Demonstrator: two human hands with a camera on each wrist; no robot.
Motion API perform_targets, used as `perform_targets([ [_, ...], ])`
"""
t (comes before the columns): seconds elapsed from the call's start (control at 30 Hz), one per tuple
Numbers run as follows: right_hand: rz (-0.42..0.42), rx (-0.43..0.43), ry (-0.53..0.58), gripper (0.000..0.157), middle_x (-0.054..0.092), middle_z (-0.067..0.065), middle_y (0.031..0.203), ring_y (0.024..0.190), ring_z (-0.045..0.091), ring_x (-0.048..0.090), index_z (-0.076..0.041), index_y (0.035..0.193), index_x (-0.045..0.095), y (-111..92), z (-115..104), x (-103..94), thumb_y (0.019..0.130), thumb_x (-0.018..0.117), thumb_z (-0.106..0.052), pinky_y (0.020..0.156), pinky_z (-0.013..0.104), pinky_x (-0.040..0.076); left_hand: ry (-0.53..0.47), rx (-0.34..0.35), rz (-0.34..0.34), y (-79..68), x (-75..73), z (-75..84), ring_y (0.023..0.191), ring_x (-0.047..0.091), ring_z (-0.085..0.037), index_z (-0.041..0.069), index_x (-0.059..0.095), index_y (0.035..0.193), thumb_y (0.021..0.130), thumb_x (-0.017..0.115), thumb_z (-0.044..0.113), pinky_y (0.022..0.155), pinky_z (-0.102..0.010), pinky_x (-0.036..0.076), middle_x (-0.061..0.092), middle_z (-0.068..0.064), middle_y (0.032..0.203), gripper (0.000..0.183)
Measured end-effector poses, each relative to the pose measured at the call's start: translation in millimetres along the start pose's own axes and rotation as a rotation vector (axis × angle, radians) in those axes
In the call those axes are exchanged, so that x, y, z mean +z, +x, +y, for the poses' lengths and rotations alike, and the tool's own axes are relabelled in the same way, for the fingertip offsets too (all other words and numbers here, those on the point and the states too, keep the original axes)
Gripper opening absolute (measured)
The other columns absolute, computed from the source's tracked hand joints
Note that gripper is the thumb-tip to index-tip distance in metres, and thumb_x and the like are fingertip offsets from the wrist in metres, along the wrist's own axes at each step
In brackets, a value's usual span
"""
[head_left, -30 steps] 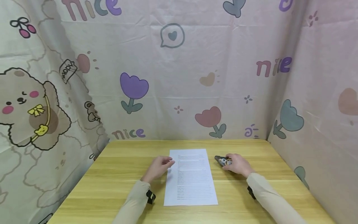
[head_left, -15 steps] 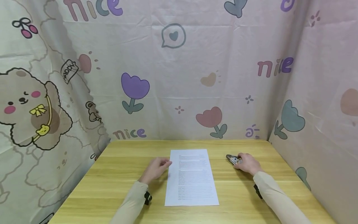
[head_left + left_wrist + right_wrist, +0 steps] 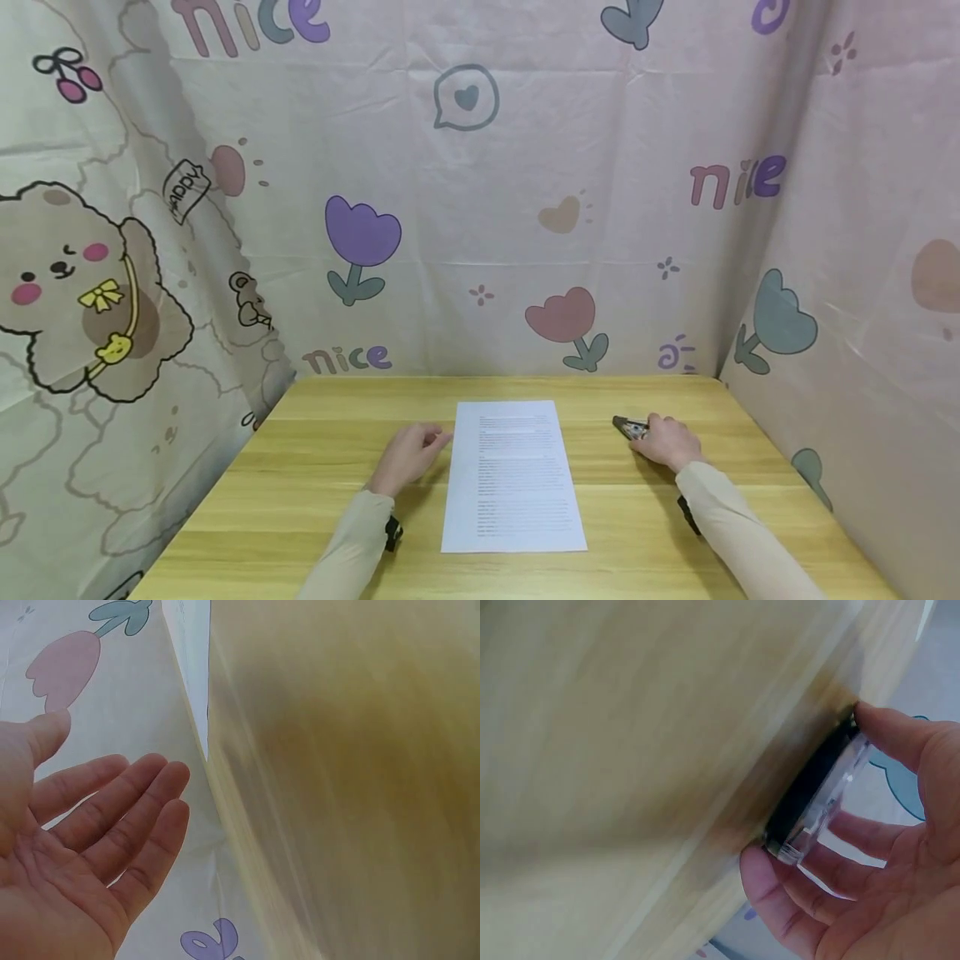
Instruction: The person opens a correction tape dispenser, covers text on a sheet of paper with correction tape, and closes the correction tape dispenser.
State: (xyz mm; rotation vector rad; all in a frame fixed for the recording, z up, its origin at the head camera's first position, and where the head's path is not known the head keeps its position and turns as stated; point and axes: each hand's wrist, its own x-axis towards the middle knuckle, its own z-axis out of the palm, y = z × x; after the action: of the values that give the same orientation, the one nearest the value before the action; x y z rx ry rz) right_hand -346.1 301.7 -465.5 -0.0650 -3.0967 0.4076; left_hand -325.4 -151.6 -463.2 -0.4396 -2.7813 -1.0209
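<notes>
A printed white sheet of paper [image 3: 513,477] lies flat in the middle of the wooden table. Just left of its edge is my left hand [image 3: 410,457], whose relaxed fingers [image 3: 124,832] hold nothing in the left wrist view. To the right of the sheet, my right hand [image 3: 667,442] grips a small tapered item that looks like a correction tape [image 3: 630,427], its dark tip pointing left and away. The right wrist view shows its black side and clear casing [image 3: 817,799] pinched between thumb and fingers, close to the tabletop. Part of it is hidden by the hand.
The light wooden table [image 3: 300,492] reaches back to a printed cloth backdrop [image 3: 480,208]. More cloth hangs along the left and right sides. A black wrist strap piece [image 3: 393,533] shows beneath the left sleeve.
My right hand has moved right, away from the sheet, carrying the correction tape. The left hand has drawn slightly left, off the paper's edge. The sheet stays in place.
</notes>
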Motion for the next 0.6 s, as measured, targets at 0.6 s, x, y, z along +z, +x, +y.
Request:
perform_targets([
  [0.6,0.027,-0.062,-0.001,0.079,0.04,0.044,0.135,0.115,0.059,0.048,0.011,0.143,0.036,-7.2,-12.3,3.6,0.091,0.062,-0.043,0.088,0.07,0.047,0.169,-0.001,0.065,-5.8,-2.1,-3.0,0.098,0.07,-0.028,0.003,0.064,0.126,0.099,0.057,0.037,0.088,-0.048,0.057,0.072,-0.016,0.112,0.044],
])
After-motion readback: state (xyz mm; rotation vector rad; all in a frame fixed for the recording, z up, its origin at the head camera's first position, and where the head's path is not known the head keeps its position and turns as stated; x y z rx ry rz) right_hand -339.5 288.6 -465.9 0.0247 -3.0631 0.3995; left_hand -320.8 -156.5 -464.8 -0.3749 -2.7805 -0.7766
